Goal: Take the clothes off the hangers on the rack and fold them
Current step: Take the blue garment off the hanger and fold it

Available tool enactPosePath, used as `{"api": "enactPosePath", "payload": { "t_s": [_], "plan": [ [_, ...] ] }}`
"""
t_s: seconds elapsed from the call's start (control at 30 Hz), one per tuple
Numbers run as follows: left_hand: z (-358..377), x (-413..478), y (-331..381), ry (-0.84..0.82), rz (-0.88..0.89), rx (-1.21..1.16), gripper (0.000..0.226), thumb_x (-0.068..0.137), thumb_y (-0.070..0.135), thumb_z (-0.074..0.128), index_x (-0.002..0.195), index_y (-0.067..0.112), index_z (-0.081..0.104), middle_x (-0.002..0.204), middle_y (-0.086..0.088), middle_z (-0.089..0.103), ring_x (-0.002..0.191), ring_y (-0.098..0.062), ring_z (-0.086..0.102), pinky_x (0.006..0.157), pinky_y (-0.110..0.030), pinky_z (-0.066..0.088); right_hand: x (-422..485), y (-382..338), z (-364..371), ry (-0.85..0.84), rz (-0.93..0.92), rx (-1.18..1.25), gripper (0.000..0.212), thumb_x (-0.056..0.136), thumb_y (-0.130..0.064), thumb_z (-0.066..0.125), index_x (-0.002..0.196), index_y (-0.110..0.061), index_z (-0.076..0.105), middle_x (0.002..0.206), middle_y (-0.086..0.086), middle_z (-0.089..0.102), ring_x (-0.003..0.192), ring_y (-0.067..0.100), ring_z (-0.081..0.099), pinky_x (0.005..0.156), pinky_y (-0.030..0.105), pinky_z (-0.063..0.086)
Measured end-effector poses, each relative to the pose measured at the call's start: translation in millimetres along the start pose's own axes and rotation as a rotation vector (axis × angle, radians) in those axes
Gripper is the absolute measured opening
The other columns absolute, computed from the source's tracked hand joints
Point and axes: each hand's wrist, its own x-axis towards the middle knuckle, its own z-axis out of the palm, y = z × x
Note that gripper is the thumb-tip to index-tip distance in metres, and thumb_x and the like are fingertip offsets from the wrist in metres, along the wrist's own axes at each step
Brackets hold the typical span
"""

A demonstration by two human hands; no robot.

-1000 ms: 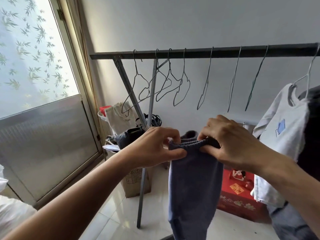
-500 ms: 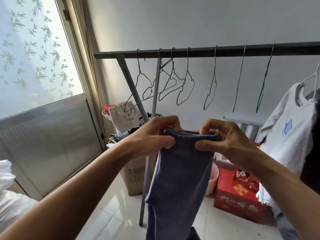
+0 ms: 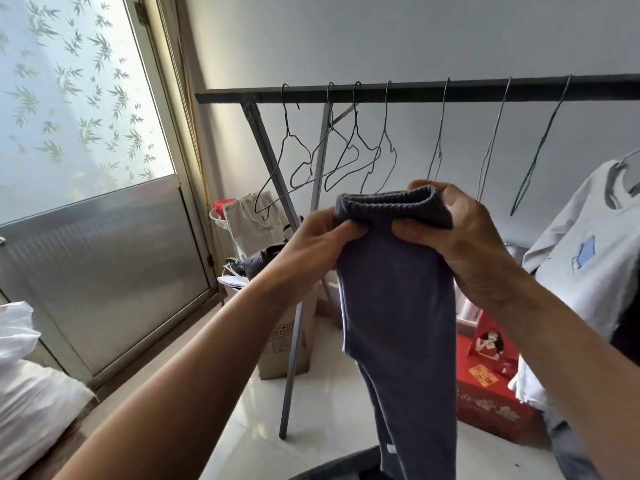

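Note:
A grey-blue pair of knit trousers (image 3: 398,306) hangs down in front of me, held by its ribbed waistband. My left hand (image 3: 311,244) pinches the waistband's left end; my right hand (image 3: 460,237) grips its right end, fingers curled over the top. Behind them runs the dark rack bar (image 3: 415,93) with several empty wire hangers (image 3: 356,157). A white shirt with a blue patch (image 3: 585,271) still hangs on a hanger at the far right, a dark garment partly hidden behind it.
A cardboard box (image 3: 287,344) with bags stands by the rack's slanted leg (image 3: 294,351). A red box (image 3: 491,393) sits on the white tiled floor. A glass door (image 3: 86,168) is at left, white bedding (image 3: 27,393) at lower left.
Both hands have lifted the trousers higher and spread the waistband a little wider; the view has tilted slightly so the rack sits lower.

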Motion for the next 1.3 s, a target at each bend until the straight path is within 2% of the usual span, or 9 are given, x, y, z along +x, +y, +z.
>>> {"api": "enactPosePath", "payload": {
  "t_s": [0.13, 0.23, 0.37, 0.53, 0.7, 0.8, 0.93, 1.13, 1.3],
  "plan": [
    [-2, 15, 4, 0.05, -0.043, -0.148, 0.02, 0.095, 0.011, 0.051, 0.081, 0.007, 0.065, 0.078, -0.009, 0.068, 0.071, -0.018, 0.063, 0.063, -0.029, 0.05, -20, 23, -20, -0.247, 0.316, -0.187, 0.038, 0.058, -0.015, 0.088, 0.093, -0.013, 0.074, 0.099, 0.005, 0.076, 0.094, 0.023, 0.072, 0.086, 0.039, 0.057],
    [-4, 23, 8, 0.076, -0.104, -0.26, 0.026, 0.097, 0.009, 0.048, 0.079, 0.008, 0.065, 0.071, -0.006, 0.07, 0.066, -0.015, 0.066, 0.064, -0.027, 0.054, -31, 43, -24, -0.229, 0.455, -0.154, 0.036, 0.061, -0.021, 0.085, 0.093, -0.016, 0.072, 0.098, 0.002, 0.076, 0.091, 0.018, 0.073, 0.083, 0.034, 0.057],
    [-9, 30, 0, 0.11, -0.239, -0.392, 0.026, 0.098, 0.028, 0.053, 0.098, 0.008, 0.07, 0.092, -0.009, 0.074, 0.082, -0.018, 0.071, 0.079, -0.03, 0.057, -28, 48, -15, -0.158, 0.388, 0.117, 0.019, 0.076, -0.021, 0.078, 0.09, -0.008, 0.078, 0.101, 0.014, 0.074, 0.094, 0.028, 0.072, 0.076, 0.03, 0.058],
    [-23, 11, -28, -0.065, -0.294, -0.581, 0.08, 0.086, 0.071, 0.03, 0.091, 0.007, 0.078, 0.087, -0.01, 0.075, 0.083, -0.021, 0.071, 0.079, -0.03, 0.058, -10, 37, 7, 0.008, 0.3, 0.353, 0.017, 0.076, -0.017, 0.067, 0.084, -0.009, 0.079, 0.094, 0.013, 0.075, 0.089, 0.022, 0.072, 0.074, 0.028, 0.058],
    [-22, -30, -69, -0.042, -0.316, -0.571, 0.093, 0.06, 0.089, 0.045, 0.109, 0.016, 0.075, 0.13, -0.016, 0.062, 0.129, -0.035, 0.051, 0.107, -0.048, 0.042, 3, 26, 19, 0.096, 0.379, 0.358, 0.017, 0.093, -0.023, 0.058, 0.093, -0.013, 0.072, 0.091, 0.004, 0.076, 0.089, 0.015, 0.071, 0.081, 0.032, 0.054],
    [-18, -46, -86, 0.017, -0.196, -0.463, 0.068, 0.079, 0.058, 0.066, 0.134, 0.019, 0.056, 0.13, -0.003, 0.065, 0.122, -0.02, 0.06, 0.099, -0.037, 0.052, 3, 25, 24, 0.097, 0.412, 0.349, 0.02, 0.097, -0.028, 0.054, 0.1, -0.015, 0.069, 0.09, 0.0, 0.076, 0.084, 0.01, 0.072, 0.078, 0.031, 0.053],
    [-15, -44, -86, 0.262, -0.05, -0.112, 0.019, 0.094, 0.028, 0.056, 0.111, 0.024, 0.064, 0.099, 0.016, 0.074, 0.094, 0.001, 0.068, 0.075, -0.015, 0.052, 0, 28, 29, 0.069, 0.426, 0.339, 0.023, 0.096, -0.032, 0.053, 0.106, -0.018, 0.067, 0.093, -0.002, 0.077, 0.085, 0.009, 0.072, 0.073, 0.028, 0.051],
    [-33, -33, -67, 0.326, -0.024, 0.059, 0.029, 0.103, 0.016, 0.042, 0.092, 0.02, 0.069, 0.076, 0.016, 0.073, 0.079, 0.003, 0.065, 0.073, -0.015, 0.053, 10, 27, 17, 0.11, 0.382, 0.277, 0.022, 0.097, -0.03, 0.053, 0.106, -0.016, 0.067, 0.1, -0.002, 0.075, 0.095, 0.012, 0.07, 0.075, 0.031, 0.052],
    [-40, -25, -51, 0.231, -0.086, -0.053, 0.039, 0.101, 0.036, 0.044, 0.083, 0.007, 0.064, 0.071, -0.008, 0.055, 0.064, -0.018, 0.052, 0.06, -0.028, 0.041, 23, 31, 8, 0.184, 0.38, 0.235, 0.026, 0.095, -0.037, 0.054, 0.108, -0.018, 0.065, 0.104, -0.001, 0.072, 0.093, 0.013, 0.067, 0.072, 0.03, 0.051]
  ]
}}
